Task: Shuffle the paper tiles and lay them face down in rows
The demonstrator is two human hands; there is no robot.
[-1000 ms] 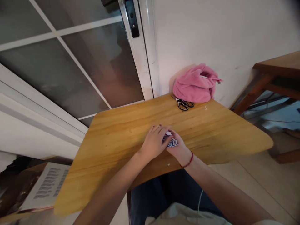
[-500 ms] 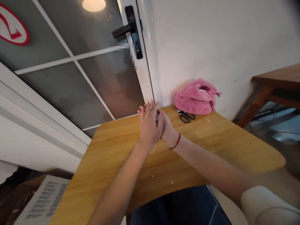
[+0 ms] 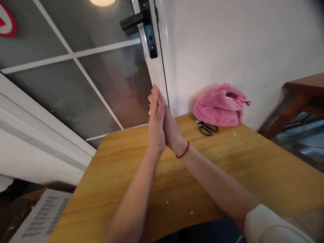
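My left hand (image 3: 156, 130) and my right hand (image 3: 171, 130) are pressed palm to palm above the far part of the wooden table (image 3: 121, 168). Their fingers are stretched forward and up, lying against each other. A small white edge (image 3: 149, 111) peeks out beside the left fingers; whatever lies between the palms is otherwise hidden. Around my right wrist runs a thin red string bracelet (image 3: 184, 151). Black-handled scissors (image 3: 207, 128) lie on the table to the right of my hands.
A pink plush bundle (image 3: 217, 106) rests against the wall behind the scissors. Beyond the table stands a glass-paned door with a black handle (image 3: 135, 20). A printed carton (image 3: 42, 216) sits at lower left, another wooden table (image 3: 303, 86) at right. White scraps dot the tabletop.
My hands have gone from loosely cupped and crossed to flat against each other, and they have risen a little. The view has shifted slightly; scissors and pink bundle lie as before.
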